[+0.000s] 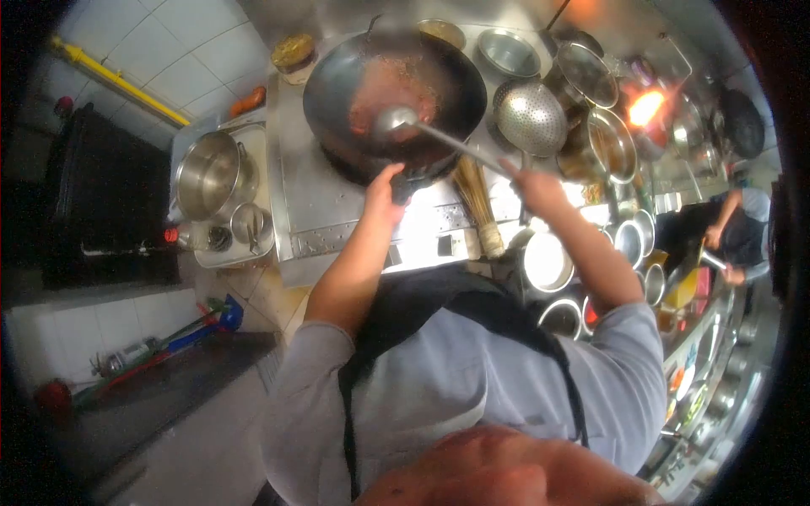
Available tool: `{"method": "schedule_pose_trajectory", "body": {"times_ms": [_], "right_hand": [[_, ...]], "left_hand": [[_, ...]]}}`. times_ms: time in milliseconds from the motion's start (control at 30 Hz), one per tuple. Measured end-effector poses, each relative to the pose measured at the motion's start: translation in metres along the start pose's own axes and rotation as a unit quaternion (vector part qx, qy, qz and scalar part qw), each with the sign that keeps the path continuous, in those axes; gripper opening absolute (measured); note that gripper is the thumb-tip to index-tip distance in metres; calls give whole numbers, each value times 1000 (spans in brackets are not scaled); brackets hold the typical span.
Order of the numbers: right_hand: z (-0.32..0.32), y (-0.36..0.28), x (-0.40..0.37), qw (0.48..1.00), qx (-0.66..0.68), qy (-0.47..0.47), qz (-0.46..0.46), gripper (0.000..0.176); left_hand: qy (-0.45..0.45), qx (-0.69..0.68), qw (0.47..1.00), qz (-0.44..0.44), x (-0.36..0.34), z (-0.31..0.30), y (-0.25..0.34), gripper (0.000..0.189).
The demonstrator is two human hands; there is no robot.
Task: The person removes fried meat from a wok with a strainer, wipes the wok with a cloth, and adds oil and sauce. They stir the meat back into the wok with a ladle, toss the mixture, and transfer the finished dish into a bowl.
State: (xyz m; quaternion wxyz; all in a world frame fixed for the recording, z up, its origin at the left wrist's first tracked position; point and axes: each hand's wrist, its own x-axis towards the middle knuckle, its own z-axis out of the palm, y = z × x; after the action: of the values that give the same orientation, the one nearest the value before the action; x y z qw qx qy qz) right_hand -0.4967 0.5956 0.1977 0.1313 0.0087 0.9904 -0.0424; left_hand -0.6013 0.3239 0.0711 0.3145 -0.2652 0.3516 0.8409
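A large dark wok (pixel 460 80) sits on the stove, with reddish-brown food (pixel 392 84) spread over its bottom. My left hand (pixel 385 196) is closed at the wok's near rim, around its handle, where something dark, perhaps a cloth, shows. My right hand (pixel 540 191) grips the long handle of a ladle (pixel 460 145). The ladle's metal bowl rests down in the wok, against the food. Just right of the wok, below the ladle handle, lies a bamboo wok brush (pixel 479 207).
A perforated strainer (pixel 530 116) and a metal bowl (pixel 509 53) stand right of the wok. Flames (pixel 646 108) rise farther right. On the left are a steel pot (pixel 207 175) and a jar (pixel 293 52). Another person (pixel 734 228) works at the far right counter.
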Motion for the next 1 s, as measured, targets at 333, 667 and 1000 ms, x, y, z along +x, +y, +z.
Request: {"method": "schedule_pose_trajectory", "body": {"times_ms": [333, 667, 1000], "right_hand": [[23, 16, 1, 997, -3, 54, 50, 59], [-38, -9, -43, 997, 75, 17, -23, 56], [-55, -14, -64, 995, 73, -62, 4, 52]], "left_hand": [[5, -9, 1000, 28, -15, 11, 0, 20], [-51, 12, 998, 44, 11, -14, -12, 19], [-36, -34, 995, 82, -28, -2, -24, 23]]}}
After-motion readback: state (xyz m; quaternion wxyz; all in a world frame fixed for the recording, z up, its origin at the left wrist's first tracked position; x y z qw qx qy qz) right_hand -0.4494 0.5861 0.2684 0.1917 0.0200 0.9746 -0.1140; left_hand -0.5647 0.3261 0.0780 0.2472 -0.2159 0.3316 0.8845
